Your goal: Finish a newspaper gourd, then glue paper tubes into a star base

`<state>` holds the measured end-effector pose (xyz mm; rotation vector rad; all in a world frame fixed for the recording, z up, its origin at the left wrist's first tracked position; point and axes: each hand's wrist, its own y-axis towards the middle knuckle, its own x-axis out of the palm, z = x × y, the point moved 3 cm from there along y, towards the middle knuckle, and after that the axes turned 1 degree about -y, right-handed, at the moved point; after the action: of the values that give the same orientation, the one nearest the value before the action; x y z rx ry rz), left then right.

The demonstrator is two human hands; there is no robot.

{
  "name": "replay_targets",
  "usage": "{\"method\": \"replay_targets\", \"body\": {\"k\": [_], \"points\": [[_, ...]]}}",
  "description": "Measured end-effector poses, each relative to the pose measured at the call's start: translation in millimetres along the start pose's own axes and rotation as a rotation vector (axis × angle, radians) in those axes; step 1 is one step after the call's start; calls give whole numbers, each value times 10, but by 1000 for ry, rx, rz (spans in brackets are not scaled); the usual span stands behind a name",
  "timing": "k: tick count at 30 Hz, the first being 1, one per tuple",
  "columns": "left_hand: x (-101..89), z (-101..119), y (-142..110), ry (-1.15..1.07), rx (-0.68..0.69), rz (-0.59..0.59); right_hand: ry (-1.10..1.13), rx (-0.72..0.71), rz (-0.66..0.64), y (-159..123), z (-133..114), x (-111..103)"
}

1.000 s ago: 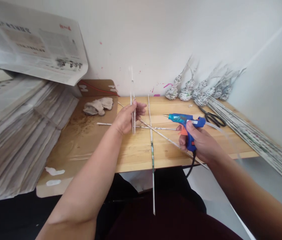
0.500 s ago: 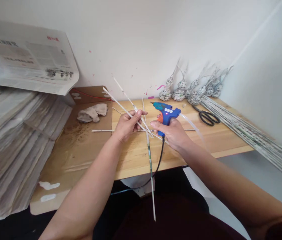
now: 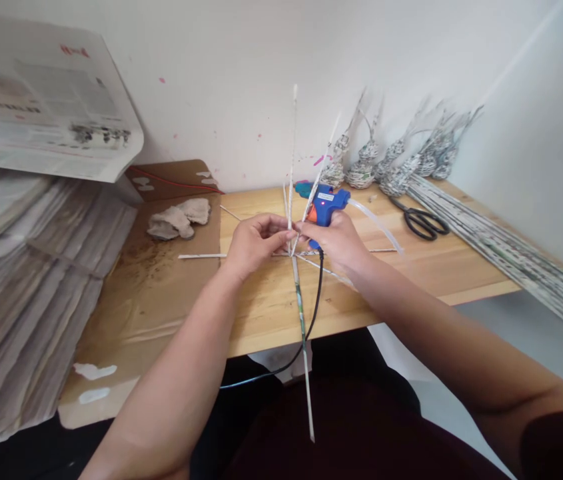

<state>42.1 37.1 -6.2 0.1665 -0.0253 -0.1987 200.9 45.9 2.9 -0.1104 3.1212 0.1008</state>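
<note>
A thin rolled newspaper stick (image 3: 292,153), folded into a narrow V, stands nearly upright over the table. My left hand (image 3: 261,241) pinches it near its lower end. A blue hot glue gun (image 3: 330,203), its small red light on, is gripped in my right hand (image 3: 336,237). The thumb and fingertips of that hand also meet the V's other arm (image 3: 314,187). Directly below, several paper sticks cross on the tabletop, one of them a long stick (image 3: 301,313) reaching over the front edge. Both hands partly hide the crossing point.
Black-handled scissors (image 3: 424,223) and a bundle of paper sticks (image 3: 501,253) lie to the right. Several woven paper gourds (image 3: 361,170) stand along the wall. On the left are a crumpled cloth (image 3: 178,220), cardboard (image 3: 161,287) and stacked newspapers (image 3: 36,300). The gun's black cord (image 3: 318,300) hangs over the edge.
The folded stick has swung from leaning left to nearly upright, its arms spread apart. My right hand has moved left with the glue gun and now meets my left at the stick.
</note>
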Motion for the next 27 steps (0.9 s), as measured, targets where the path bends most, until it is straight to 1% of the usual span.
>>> {"method": "replay_targets", "body": {"k": [4,8,11,15,17,22,27], "points": [[-14,16,-14,91,-8,17,-88,-45,54,65,-7,-65],[-6,17,-25,143,-35,-51,-173,-70,91,127,105,-104],[-30,20,-25,208,-20,-87,-218,-91,93,149,178,-107],[-70,41,-30,344,-9,-151,-235,-101,97,151,203,-106],[-92,49,-33,394,-23,-164,-241,-105,93,147,205,-103],[-126,48,-39,422,-51,-185,-248,-121,107,136,214,-99],[-139,50,-38,411,-57,-167,-254,-123,107,123,218,-88]]}}
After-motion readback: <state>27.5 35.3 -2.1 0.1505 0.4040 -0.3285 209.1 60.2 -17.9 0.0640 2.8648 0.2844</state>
